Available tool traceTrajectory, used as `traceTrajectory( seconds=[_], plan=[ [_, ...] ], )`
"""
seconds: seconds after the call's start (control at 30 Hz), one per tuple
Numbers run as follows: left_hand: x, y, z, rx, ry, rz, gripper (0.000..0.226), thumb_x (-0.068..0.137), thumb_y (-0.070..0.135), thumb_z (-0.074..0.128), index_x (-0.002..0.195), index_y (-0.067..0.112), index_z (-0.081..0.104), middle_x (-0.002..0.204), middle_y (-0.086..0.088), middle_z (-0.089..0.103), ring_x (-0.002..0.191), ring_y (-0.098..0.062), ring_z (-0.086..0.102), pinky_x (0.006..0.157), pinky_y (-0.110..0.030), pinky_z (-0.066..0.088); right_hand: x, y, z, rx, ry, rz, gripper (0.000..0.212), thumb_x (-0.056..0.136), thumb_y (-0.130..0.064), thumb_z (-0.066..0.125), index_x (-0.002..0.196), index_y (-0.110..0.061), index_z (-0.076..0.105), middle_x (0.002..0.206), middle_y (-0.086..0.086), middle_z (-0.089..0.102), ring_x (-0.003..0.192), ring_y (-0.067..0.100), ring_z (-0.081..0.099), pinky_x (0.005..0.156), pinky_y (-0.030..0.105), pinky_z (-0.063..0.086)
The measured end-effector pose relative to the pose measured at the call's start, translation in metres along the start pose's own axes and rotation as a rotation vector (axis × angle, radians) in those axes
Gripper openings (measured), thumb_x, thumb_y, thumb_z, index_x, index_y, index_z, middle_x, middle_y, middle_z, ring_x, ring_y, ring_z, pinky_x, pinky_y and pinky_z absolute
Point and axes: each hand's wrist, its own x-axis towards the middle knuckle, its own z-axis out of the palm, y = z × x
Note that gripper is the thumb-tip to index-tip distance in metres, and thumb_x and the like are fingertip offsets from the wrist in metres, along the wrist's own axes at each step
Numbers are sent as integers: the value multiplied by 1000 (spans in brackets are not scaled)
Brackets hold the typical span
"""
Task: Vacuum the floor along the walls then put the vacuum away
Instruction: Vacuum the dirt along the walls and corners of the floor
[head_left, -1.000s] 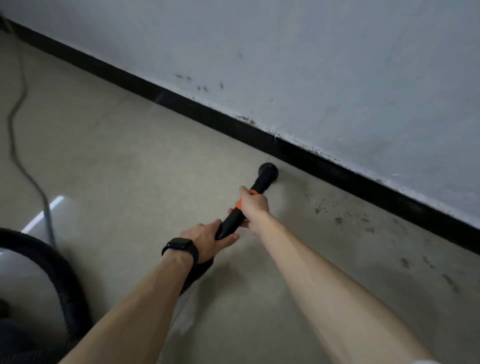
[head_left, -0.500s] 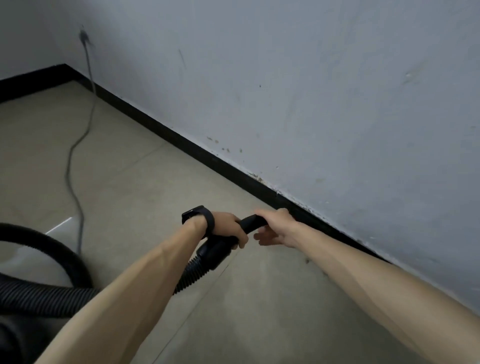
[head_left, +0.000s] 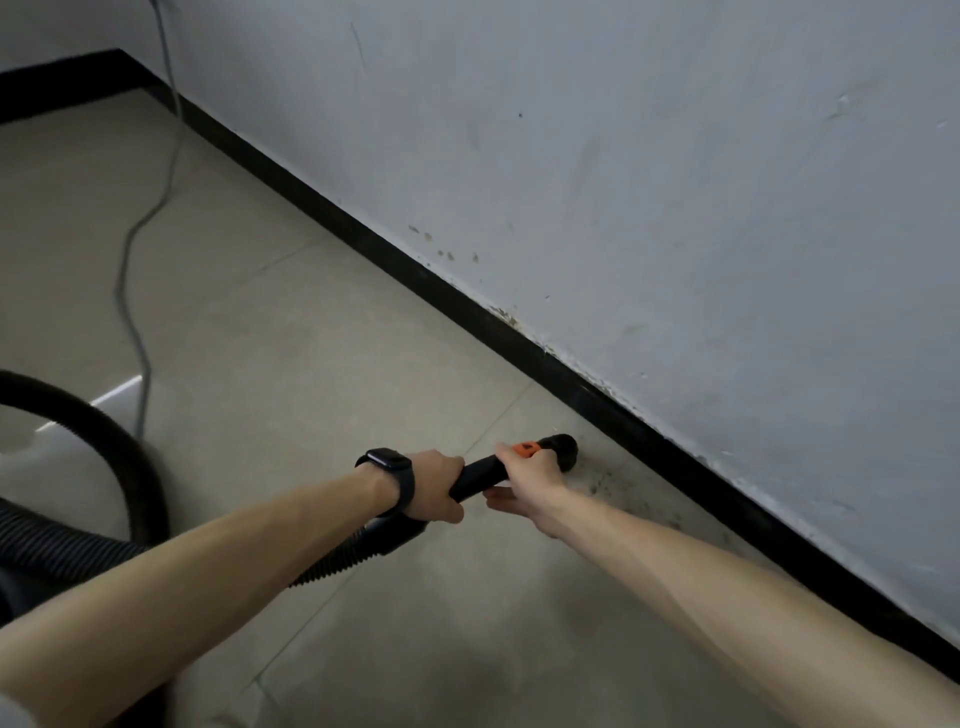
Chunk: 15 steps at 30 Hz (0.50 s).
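A black vacuum nozzle (head_left: 561, 451) with an orange clip (head_left: 524, 448) points down at the beige tiled floor (head_left: 291, 332), just short of the black baseboard (head_left: 524, 343). My right hand (head_left: 530, 475) grips the tube right behind the clip. My left hand (head_left: 434, 486), with a black watch on the wrist, grips the tube further back, where the ribbed black hose (head_left: 332, 564) begins. The hose loops away to the lower left (head_left: 119, 457). Dark dirt specks (head_left: 605, 486) lie on the floor beside the nozzle.
A pale wall (head_left: 649, 182) rises behind the baseboard and meets another wall in the far left corner. A grey power cord (head_left: 130, 291) hangs down the wall and snakes over the floor. A dark part of the vacuum body (head_left: 13, 592) shows at the left edge.
The view has tilted down since half a second ago. The nozzle, hidden then behind my hands, now shows in front of my right hand close to the baseboard.
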Motion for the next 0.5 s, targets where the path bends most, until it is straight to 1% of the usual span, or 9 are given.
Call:
traceTrajectory(
  seconds=[0.1, 0.17, 0.23, 0.33, 0.5],
  plan=[
    [7, 0, 11, 14, 48, 11, 34, 80, 43, 64, 96, 23, 42, 79, 4, 52, 69, -21, 54, 56, -28, 39, 4, 0, -5, -45, 1, -17, 58, 103, -26, 62, 146, -7, 27, 104, 15, 65, 68, 29, 76, 57, 37, 63],
    [13, 2, 11, 4, 62, 11, 34, 80, 43, 63, 96, 23, 41, 74, 7, 49, 63, -18, 52, 50, -27, 36, 8, -4, -7, -73, 23, -29, 57, 103, -26, 61, 145, -7, 28, 105, 15, 66, 67, 28, 76, 55, 35, 62],
    [20, 4, 9, -2, 72, 12, 33, 80, 44, 62, 95, 23, 41, 74, 7, 49, 59, -13, 51, 48, -27, 36, 12, -8, -10, -100, 54, -41, 53, 103, -27, 60, 142, -7, 30, 103, 14, 66, 65, 26, 76, 54, 34, 62],
    [30, 7, 9, -4, 87, 13, 34, 78, 46, 59, 95, 24, 40, 75, 7, 50, 59, -11, 52, 47, -26, 36, 18, -12, -14, -127, 89, -57, 53, 102, -28, 59, 142, -7, 31, 100, 11, 65, 65, 24, 75, 55, 34, 62],
    [39, 12, 17, 40, 128, 1, 33, 78, 46, 56, 95, 24, 38, 73, 7, 50, 57, -15, 52, 48, -27, 38, 25, -10, -20, -137, 117, -51, 56, 101, -27, 59, 144, -8, 29, 95, 9, 64, 61, 22, 73, 52, 32, 61]
  ],
)
